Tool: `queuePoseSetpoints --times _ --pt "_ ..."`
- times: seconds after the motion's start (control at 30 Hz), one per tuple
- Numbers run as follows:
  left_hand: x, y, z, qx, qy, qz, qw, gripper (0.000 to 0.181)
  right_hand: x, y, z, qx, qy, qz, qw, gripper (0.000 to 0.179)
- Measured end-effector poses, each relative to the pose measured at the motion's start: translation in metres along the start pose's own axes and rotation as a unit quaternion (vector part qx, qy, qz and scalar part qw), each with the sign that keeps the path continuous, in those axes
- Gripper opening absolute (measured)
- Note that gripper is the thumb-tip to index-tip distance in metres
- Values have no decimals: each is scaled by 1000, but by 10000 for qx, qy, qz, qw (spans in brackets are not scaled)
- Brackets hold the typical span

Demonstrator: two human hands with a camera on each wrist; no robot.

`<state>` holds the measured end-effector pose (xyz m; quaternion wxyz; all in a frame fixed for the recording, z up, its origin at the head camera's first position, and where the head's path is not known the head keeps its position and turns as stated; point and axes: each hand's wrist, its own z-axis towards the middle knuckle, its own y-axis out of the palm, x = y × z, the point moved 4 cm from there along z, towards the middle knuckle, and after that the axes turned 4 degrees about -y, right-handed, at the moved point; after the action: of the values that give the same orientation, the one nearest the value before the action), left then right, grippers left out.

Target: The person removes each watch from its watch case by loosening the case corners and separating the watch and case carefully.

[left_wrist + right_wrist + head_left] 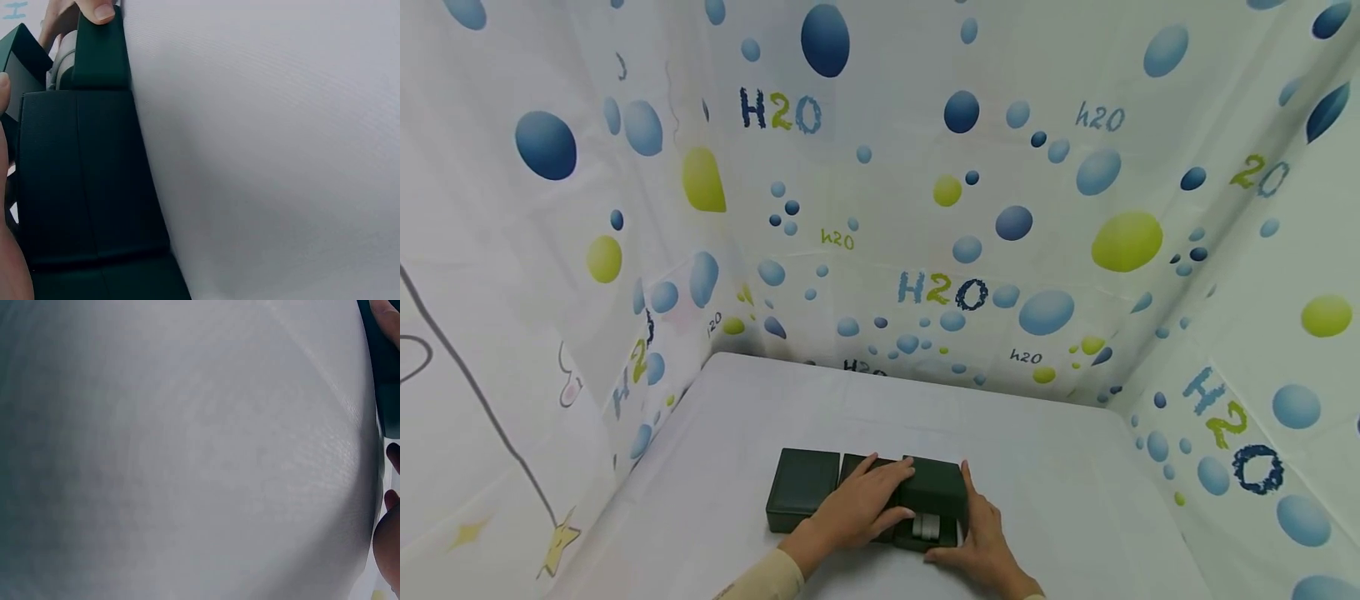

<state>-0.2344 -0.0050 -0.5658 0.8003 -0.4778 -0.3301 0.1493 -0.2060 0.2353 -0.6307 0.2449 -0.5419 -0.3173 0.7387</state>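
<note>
Three dark green boxes sit side by side on the white table, the left box closed. My left hand reaches over the middle box, which it partly hides. Its thumb and fingertips grip the left side of the right box's lid. That lid is tilted up, with a gap at the front. Inside the gap shows a pale grey rounded item. My right hand holds the right box, thumb against the front of its base and fingers up along its right side.
The boxes stand on a white-covered table. A white curtain with blue and green dots and H2O lettering rises behind it and along both sides. Pale sleeve cloth covers my left forearm.
</note>
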Motion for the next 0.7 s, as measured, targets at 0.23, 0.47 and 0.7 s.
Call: queuePoseSetpoints --times 0.23,0.47,0.7 --pt "1 -4 7 271 -167 -381 9988 51 -1 0 0 139 -237 -72 9996 153" --pt "0 -9 18 692 -499 -517 9950 48 2 1 0 2 -46 16 10000 148" --pt "-5 -10 32 1038 -907 -786 9873 48 4 1 1 -207 304 -10 9993 150"
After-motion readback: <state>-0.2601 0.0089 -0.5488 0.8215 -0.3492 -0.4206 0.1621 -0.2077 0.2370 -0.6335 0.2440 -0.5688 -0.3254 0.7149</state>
